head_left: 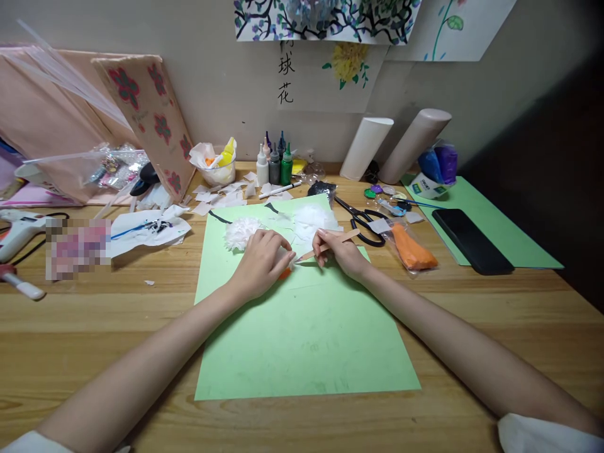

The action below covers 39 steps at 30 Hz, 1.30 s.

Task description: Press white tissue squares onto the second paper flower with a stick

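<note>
A green sheet of paper (302, 340) lies under both hands. My right hand (342, 251) grips a pale wooden stick (349, 235) with a dark pointed tip, aimed toward my left fingertips. My left hand (262, 264) is closed in a pinch low over the sheet; what it holds is mostly hidden. Beside its thumb, a small orange piece (285, 273) shows. A fluffy white ruffled shape (242, 233) sits left of that hand, with a dark strip (219, 217) above it. Farther back rests a second fluffy white patch (314, 217), partly behind my right hand.
Black scissors (365, 223) and a bagged orange lump (413, 248) lie to the right, near a black phone (472, 241). Small paint bottles (274, 167), paper scraps (221, 196) and a cup (219, 170) stand behind. A glue gun (23, 229) is at far left.
</note>
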Each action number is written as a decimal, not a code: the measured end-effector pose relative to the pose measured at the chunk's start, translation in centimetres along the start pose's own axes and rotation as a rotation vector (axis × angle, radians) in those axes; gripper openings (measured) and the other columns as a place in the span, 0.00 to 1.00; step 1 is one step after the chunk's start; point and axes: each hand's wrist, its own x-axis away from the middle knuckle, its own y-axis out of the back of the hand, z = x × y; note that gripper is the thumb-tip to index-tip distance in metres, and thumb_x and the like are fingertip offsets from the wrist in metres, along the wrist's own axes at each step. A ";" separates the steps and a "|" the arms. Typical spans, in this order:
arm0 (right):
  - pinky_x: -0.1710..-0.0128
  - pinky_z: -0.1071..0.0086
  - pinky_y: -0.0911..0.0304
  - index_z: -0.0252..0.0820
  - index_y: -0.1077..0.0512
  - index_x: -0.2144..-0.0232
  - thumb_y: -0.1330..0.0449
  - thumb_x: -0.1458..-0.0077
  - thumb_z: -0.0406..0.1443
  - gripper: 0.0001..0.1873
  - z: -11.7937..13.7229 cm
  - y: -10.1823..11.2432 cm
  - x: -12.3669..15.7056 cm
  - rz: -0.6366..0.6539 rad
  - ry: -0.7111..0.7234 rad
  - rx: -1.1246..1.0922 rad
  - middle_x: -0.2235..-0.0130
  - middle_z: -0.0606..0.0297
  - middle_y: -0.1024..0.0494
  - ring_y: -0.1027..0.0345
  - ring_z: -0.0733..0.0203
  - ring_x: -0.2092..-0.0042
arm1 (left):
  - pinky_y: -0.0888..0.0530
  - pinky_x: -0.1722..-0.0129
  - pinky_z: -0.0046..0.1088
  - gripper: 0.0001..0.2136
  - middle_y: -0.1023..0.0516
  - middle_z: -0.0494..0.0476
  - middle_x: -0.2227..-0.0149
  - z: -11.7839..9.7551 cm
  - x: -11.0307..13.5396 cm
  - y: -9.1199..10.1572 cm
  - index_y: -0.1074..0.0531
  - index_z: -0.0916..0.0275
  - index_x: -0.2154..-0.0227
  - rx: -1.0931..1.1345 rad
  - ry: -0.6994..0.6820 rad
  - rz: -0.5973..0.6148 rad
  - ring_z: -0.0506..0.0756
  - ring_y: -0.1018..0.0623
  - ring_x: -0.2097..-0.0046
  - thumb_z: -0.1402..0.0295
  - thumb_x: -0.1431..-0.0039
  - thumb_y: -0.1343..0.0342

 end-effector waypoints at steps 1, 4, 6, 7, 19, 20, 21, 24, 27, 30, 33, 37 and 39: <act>0.78 0.74 0.44 0.39 0.33 0.80 0.51 0.41 0.49 0.24 0.1 -0.1 0.1 0.005 -0.002 0.012 0.83 0.69 0.32 0.38 0.69 0.80 | 0.38 0.55 0.38 0.08 0.30 0.56 0.62 0.0 0.0 0.0 0.35 0.60 0.64 -0.001 0.020 -0.023 0.57 0.36 0.56 0.63 0.36 0.56; 0.77 0.74 0.42 0.39 0.33 0.78 0.52 0.40 0.49 0.24 0.1 -0.1 0.2 0.024 0.002 0.009 0.82 0.69 0.31 0.37 0.68 0.79 | 0.38 0.57 0.35 0.09 0.31 0.55 0.64 0.1 0.0 0.2 0.35 0.60 0.66 0.031 0.098 -0.152 0.56 0.33 0.59 0.66 0.35 0.59; 0.76 0.74 0.42 0.39 0.33 0.77 0.52 0.40 0.49 0.23 -0.1 -0.2 0.2 0.047 0.003 0.004 0.81 0.69 0.31 0.36 0.68 0.78 | 0.37 0.61 0.32 0.11 0.31 0.54 0.67 0.2 0.0 0.3 0.36 0.60 0.71 0.099 0.136 -0.242 0.54 0.32 0.63 0.67 0.35 0.60; 0.75 0.74 0.42 0.39 0.33 0.77 0.52 0.39 0.48 0.23 -0.1 -0.2 0.2 0.061 0.002 0.012 0.81 0.68 0.31 0.36 0.68 0.77 | 0.37 0.64 0.30 0.12 0.32 0.53 0.70 0.3 0.1 0.3 0.37 0.60 0.73 0.133 0.145 -0.270 0.53 0.32 0.65 0.68 0.36 0.61; 0.72 0.72 0.45 0.40 0.38 0.77 0.56 0.37 0.45 0.21 0.6 -1.1 1.6 0.146 0.114 0.316 0.78 0.70 0.35 0.43 0.68 0.74 | 0.46 0.78 0.26 0.19 0.45 0.46 0.85 0.2 0.7 -0.3 0.44 0.63 0.86 0.080 -0.089 -0.223 0.46 0.44 0.81 0.68 0.39 0.56; 0.72 0.72 0.46 0.40 0.38 0.77 0.56 0.37 0.45 0.21 0.6 -1.2 1.6 0.138 0.112 0.323 0.78 0.70 0.35 0.43 0.68 0.74 | 0.46 0.78 0.26 0.19 0.46 0.46 0.85 0.2 0.8 -0.3 0.45 0.63 0.87 0.078 -0.113 -0.234 0.46 0.44 0.81 0.68 0.39 0.55; 0.72 0.73 0.46 0.40 0.39 0.77 0.56 0.37 0.45 0.21 0.5 -1.3 1.6 0.136 0.101 0.306 0.78 0.70 0.35 0.43 0.68 0.75 | 0.47 0.78 0.26 0.19 0.47 0.46 0.86 0.2 0.8 -0.3 0.45 0.63 0.87 0.074 -0.138 -0.248 0.46 0.45 0.81 0.69 0.39 0.55; 0.75 0.73 0.46 0.41 0.40 0.75 0.56 0.37 0.47 0.20 0.3 -1.2 1.2 0.160 0.027 0.151 0.80 0.70 0.34 0.42 0.68 0.77 | 0.47 0.79 0.26 0.19 0.48 0.46 0.85 0.2 0.9 -0.4 0.46 0.63 0.87 0.073 -0.192 -0.300 0.46 0.46 0.81 0.70 0.40 0.54; 0.78 0.74 0.47 0.41 0.40 0.75 0.57 0.38 0.48 0.21 0.1 -0.8 0.8 0.151 -0.012 0.009 0.82 0.70 0.33 0.42 0.68 0.79 | 0.47 0.79 0.26 0.18 0.48 0.46 0.85 0.2 0.9 -0.3 0.46 0.63 0.86 0.082 -0.202 -0.351 0.46 0.46 0.81 0.71 0.40 0.54; 0.78 0.74 0.48 0.41 0.40 0.76 0.56 0.38 0.48 0.21 0.0 -0.7 0.7 0.135 -0.012 -0.011 0.82 0.69 0.32 0.42 0.68 0.80 | 0.48 0.79 0.27 0.18 0.49 0.46 0.85 0.2 0.9 -0.3 0.46 0.62 0.86 0.085 -0.213 -0.365 0.46 0.47 0.81 0.72 0.40 0.54; 0.77 0.74 0.46 0.41 0.40 0.75 0.56 0.38 0.48 0.21 0.1 -0.9 1.0 0.161 -0.011 0.051 0.81 0.69 0.32 0.41 0.68 0.78 | 0.47 0.79 0.26 0.18 0.49 0.46 0.85 0.1 0.9 -0.3 0.46 0.62 0.86 0.077 -0.226 -0.357 0.46 0.47 0.81 0.72 0.41 0.54; 0.75 0.74 0.44 0.41 0.40 0.75 0.57 0.37 0.47 0.21 0.3 -1.2 1.4 0.166 0.018 0.133 0.80 0.70 0.33 0.41 0.68 0.77 | 0.47 0.79 0.26 0.18 0.48 0.45 0.85 0.1 0.9 -0.3 0.46 0.63 0.86 0.072 -0.233 -0.360 0.46 0.46 0.81 0.73 0.41 0.53; 0.74 0.74 0.44 0.41 0.39 0.75 0.56 0.37 0.46 0.20 0.3 -1.3 1.4 0.166 0.023 0.148 0.80 0.70 0.33 0.41 0.68 0.77 | 0.47 0.79 0.26 0.18 0.48 0.45 0.85 0.1 1.0 -0.3 0.46 0.63 0.86 0.072 -0.230 -0.373 0.46 0.46 0.81 0.73 0.41 0.53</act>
